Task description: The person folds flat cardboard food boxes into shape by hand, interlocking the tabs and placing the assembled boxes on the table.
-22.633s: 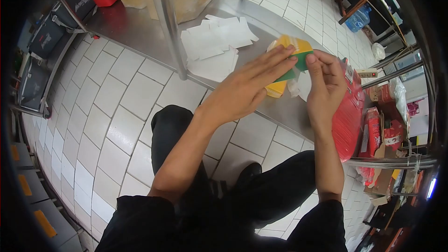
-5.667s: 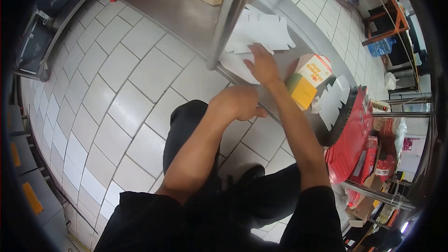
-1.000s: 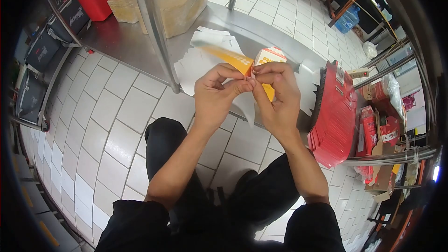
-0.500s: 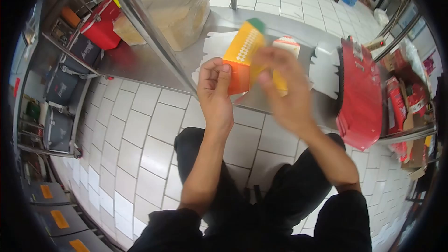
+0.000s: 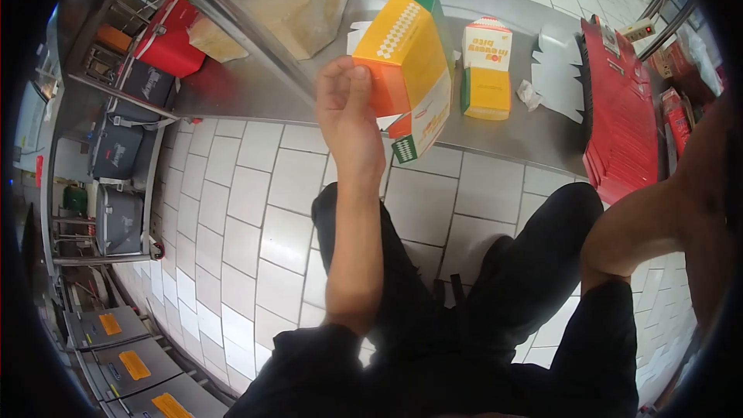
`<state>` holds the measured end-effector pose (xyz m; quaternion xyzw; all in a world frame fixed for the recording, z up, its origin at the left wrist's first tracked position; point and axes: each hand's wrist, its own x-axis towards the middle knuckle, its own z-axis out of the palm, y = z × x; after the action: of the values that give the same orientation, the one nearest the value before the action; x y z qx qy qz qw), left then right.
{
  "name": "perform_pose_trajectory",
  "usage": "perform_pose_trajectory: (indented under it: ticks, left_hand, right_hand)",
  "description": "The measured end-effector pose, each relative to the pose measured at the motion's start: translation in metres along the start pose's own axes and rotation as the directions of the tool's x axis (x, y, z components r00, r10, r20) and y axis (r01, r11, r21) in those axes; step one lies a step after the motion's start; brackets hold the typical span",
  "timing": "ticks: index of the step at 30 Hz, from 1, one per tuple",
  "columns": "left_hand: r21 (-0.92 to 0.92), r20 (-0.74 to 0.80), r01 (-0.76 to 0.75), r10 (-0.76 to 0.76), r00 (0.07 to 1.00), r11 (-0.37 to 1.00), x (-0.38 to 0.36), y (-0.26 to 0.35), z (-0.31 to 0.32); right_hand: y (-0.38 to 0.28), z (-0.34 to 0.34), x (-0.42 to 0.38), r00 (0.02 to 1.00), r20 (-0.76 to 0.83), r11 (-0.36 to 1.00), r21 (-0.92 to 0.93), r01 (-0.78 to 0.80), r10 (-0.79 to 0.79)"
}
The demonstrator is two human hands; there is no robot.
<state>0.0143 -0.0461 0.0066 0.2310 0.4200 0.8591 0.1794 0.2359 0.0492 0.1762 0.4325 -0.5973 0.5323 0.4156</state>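
My left hand (image 5: 350,104) is closed on the orange end of a yellow, orange and green carton (image 5: 414,46), held up over the front edge of the metal table. The carton's lower flaps hang loose, one with a green patterned tip. To its right, a second yellow and white carton (image 5: 487,91) lies on the table, with a crumpled white scrap (image 5: 529,96) beside it. My right forearm (image 5: 646,228) is bent up at the right edge, and the hand itself is out of sight.
A metal table (image 5: 495,138) carries a large wrapped box (image 5: 298,8), white cut sheets (image 5: 559,70) and a stack of red flat pieces (image 5: 619,116). A metal post (image 5: 232,27) rises at the left. Grey bags (image 5: 118,147) fill a rack further left.
My right hand has left the carton and moved up and right out of view. The held carton now shows more of its side and lower flaps. The view has shifted.
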Motion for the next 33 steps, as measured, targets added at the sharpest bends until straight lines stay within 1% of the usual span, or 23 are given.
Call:
perform_pose_trajectory:
  ticks: [3,5,6,8,9,11,12,13,14,15,16,20,25,26,28,32,33]
  left_hand:
    - [-0.032,-0.006,-0.035,0.035,0.999,0.999,0.002,0.000,0.001]
    - [-0.034,0.011,-0.015,0.015,1.000,0.999,0.000,-0.001,-0.001]
    - [-0.074,-0.007,-0.054,0.054,0.999,0.996,0.001,-0.005,0.002]
    - [0.017,-0.017,-0.005,0.006,1.000,1.000,0.000,-0.003,-0.003]
    - [-0.009,-0.008,-0.028,0.028,1.000,1.000,-0.005,-0.004,-0.002]
    - [0.023,-0.012,0.003,-0.003,1.000,1.000,0.002,-0.003,-0.002]
    - [0.015,0.015,0.013,-0.013,1.000,1.000,0.002,-0.004,-0.003]
    - [0.049,0.017,0.010,-0.011,1.000,0.999,0.002,-0.004,-0.004]
    - [0.079,0.004,-0.009,0.008,1.000,0.997,0.002,-0.006,-0.004]
    - [0.071,-0.009,-0.024,0.024,1.000,0.997,-0.001,-0.008,-0.005]
    - [0.072,-0.028,-0.013,0.015,1.000,0.997,-0.006,-0.011,-0.005]
    - [0.105,0.013,-0.015,0.013,1.000,0.994,-0.001,-0.009,-0.003]
    - [0.080,0.033,0.008,-0.010,0.999,0.997,-0.005,-0.009,0.006]
    - [0.092,0.011,0.017,-0.018,1.000,0.996,-0.008,-0.009,0.007]
    - [0.033,-0.019,0.004,-0.003,1.000,0.999,-0.004,-0.009,0.010]
    - [0.071,0.038,-0.045,0.042,0.998,0.997,-0.003,-0.017,-0.002]
    - [0.085,0.026,-0.026,0.024,0.999,0.996,-0.005,-0.012,0.001]
  right_hand:
    - [-0.007,-0.001,0.007,1.000,0.012,1.000,-0.014,0.019,-0.019]
    - [-0.014,-0.009,0.010,1.000,0.015,0.999,-0.048,0.026,-0.025]
    - [-0.018,-0.012,0.010,0.999,0.039,0.998,-0.054,0.026,-0.024]
    - [-0.023,-0.015,0.005,0.997,0.062,0.996,-0.072,0.051,-0.046]
    - [-0.024,-0.017,0.003,0.996,0.075,0.995,-0.079,0.054,-0.048]
    - [-0.026,-0.018,0.000,0.993,0.098,0.992,-0.101,0.080,-0.070]
    - [-0.026,-0.016,-0.002,0.993,0.094,0.991,-0.115,0.074,-0.064]
    - [-0.027,-0.020,-0.002,0.992,0.105,0.989,-0.122,0.081,-0.068]
    - [-0.026,-0.021,-0.003,0.991,0.112,0.989,-0.121,0.084,-0.071]
    - [-0.025,-0.022,-0.004,0.991,0.116,0.989,-0.118,0.086,-0.072]
    - [-0.024,-0.024,-0.005,0.990,0.125,0.989,-0.119,0.084,-0.069]
    - [-0.021,-0.025,-0.012,0.986,0.142,0.986,-0.129,0.107,-0.089]
    - [-0.015,-0.028,-0.015,0.990,0.128,0.983,-0.168,0.078,-0.057]
    - [-0.009,-0.029,-0.016,0.991,0.129,0.985,-0.159,0.066,-0.045]
    - [-0.003,-0.029,-0.017,0.992,0.124,0.987,-0.152,0.057,-0.039]
    - [0.006,-0.029,-0.020,0.994,0.107,0.988,-0.148,0.040,-0.024]
    - [0.009,-0.028,-0.021,0.996,0.094,0.988,-0.152,0.027,-0.013]
